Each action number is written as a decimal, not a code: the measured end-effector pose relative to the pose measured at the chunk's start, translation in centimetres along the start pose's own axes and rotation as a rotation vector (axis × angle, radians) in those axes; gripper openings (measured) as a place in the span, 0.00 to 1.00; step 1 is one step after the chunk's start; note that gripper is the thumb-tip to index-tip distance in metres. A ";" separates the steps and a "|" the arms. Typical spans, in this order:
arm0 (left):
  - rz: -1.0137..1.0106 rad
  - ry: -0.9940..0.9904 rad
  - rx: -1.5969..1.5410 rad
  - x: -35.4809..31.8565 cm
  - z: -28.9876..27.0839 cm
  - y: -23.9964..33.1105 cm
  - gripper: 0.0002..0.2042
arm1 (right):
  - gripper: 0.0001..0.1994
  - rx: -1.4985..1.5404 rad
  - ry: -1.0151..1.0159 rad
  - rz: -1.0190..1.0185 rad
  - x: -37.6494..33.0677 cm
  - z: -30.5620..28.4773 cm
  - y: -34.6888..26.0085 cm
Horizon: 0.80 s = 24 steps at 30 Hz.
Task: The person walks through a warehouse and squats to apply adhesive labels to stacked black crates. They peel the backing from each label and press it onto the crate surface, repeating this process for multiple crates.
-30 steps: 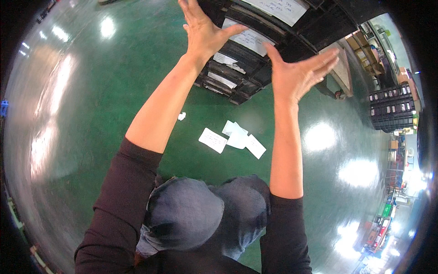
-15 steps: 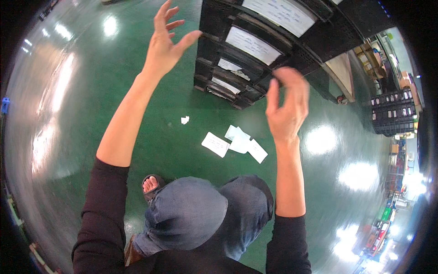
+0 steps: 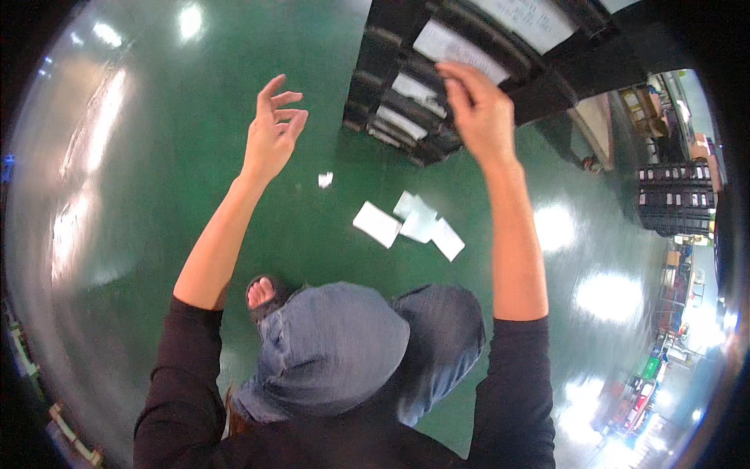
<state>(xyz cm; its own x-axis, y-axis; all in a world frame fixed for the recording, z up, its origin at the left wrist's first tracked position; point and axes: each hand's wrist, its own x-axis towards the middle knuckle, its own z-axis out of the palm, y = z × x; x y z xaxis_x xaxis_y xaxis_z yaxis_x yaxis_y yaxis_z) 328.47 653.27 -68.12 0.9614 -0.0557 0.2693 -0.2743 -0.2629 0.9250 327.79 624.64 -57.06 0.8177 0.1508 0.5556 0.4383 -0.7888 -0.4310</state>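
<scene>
The stack of black crates (image 3: 422, 86) stands on the green floor (image 3: 156, 156), and we take it as our landmark. White paper labels (image 3: 445, 47) sit on its sides, one on each tier, and the stack runs up out of the top edge of the view.

Our right hand (image 3: 480, 109) is raised against the near face of the stack, at the level of an upper label. Its fingers are bent and drawn together, the tips pressing at the lower edge of that label; we cannot tell for certain whether they pinch the paper or only touch it.

Our left hand (image 3: 272, 137) hangs in the air well to the left of the stack, clear of it. Its fingers are spread and loosely curled, and it holds nothing.

On the floor just in front of the stack's foot lie several loose white paper sheets (image 3: 410, 223), overlapping one another. A smaller white scrap (image 3: 325, 180) lies by itself to the left of the stack's foot, between the stack and our left forearm.

Nearer to us than the sheets, our knees in blue denim (image 3: 344, 352) are bent, and a bare foot in a dark sandal (image 3: 264, 293) shows beside the left knee. Far to the right of the stack stands another pile of dark crates (image 3: 676, 199).
</scene>
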 end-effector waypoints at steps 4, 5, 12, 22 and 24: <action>-0.053 -0.170 0.154 -5.7 2.4 -6.7 0.26 | 0.13 -0.194 0.108 0.016 -4.1 -1.7 0.2; 0.088 -0.191 0.107 -7.3 3.5 -8.1 0.21 | 0.14 -0.268 0.134 0.004 -5.5 -1.5 0.1; 0.213 -0.716 0.438 -13.6 10.9 -11.0 0.23 | 0.13 -0.184 -0.144 0.105 -18.5 1.5 1.5; 0.634 -0.869 1.042 -13.6 14.3 -10.7 0.26 | 0.12 -0.095 -0.358 0.656 -32.1 3.3 1.6; 0.721 -0.851 1.122 -14.1 14.1 -10.8 0.26 | 0.13 -0.076 -0.354 0.677 -32.2 3.7 1.3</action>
<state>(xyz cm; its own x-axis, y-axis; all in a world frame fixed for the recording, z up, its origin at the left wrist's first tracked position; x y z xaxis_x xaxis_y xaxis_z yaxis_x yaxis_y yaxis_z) 318.15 643.30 -85.69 0.4761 -0.8787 -0.0331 -0.8771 -0.4718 -0.0901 303.39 620.94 -78.14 0.9750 -0.2079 -0.0789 -0.2171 -0.8139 -0.5389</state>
